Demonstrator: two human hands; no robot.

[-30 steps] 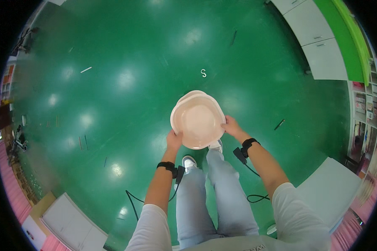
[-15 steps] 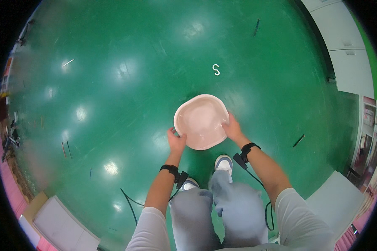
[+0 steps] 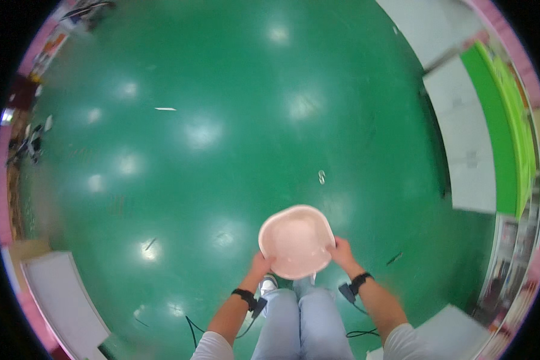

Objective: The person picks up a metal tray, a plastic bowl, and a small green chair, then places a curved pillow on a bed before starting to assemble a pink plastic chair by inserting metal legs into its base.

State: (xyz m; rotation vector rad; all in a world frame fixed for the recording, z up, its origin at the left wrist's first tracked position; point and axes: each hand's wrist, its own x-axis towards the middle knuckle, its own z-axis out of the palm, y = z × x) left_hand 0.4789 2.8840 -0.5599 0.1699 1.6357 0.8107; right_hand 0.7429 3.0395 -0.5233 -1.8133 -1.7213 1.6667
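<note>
- At the far left, a white cabinet (image 3: 66,300) stood by the edge of the green floor (image 3: 240,162).
- Right of it, a thin dark stick (image 3: 150,244) lay on the floor in a patch of glare, with a white strip (image 3: 165,108) farther out.
- The left hand (image 3: 261,264) was closed on the basin's lower left rim, its thumb showing over the inner side; the fingers underneath were hidden. A black strap (image 3: 243,294) circled that wrist.
- The basin (image 3: 297,240), pale pink, was between the two hands and touching both, in front of the legs and overlapping the shoes (image 3: 268,284) in view. Its opening faced up toward the head; the exact tilt could not be told.
- As far as could be judged, the lifting was done: the basin seemed clear of the floor, with both hands bearing it. Setting it down or letting go was not yet done.
- A pale S-shaped hook (image 3: 321,177) lay on the floor beyond the basin, apart from both hands.
- The right hand (image 3: 344,252) gripped the right rim, thumb over the edge, somewhat higher in view than the left.
- Farther right, a dark pen-like piece (image 3: 394,258) lay on the floor, well short of a green-topped cabinet (image 3: 462,132).
</note>
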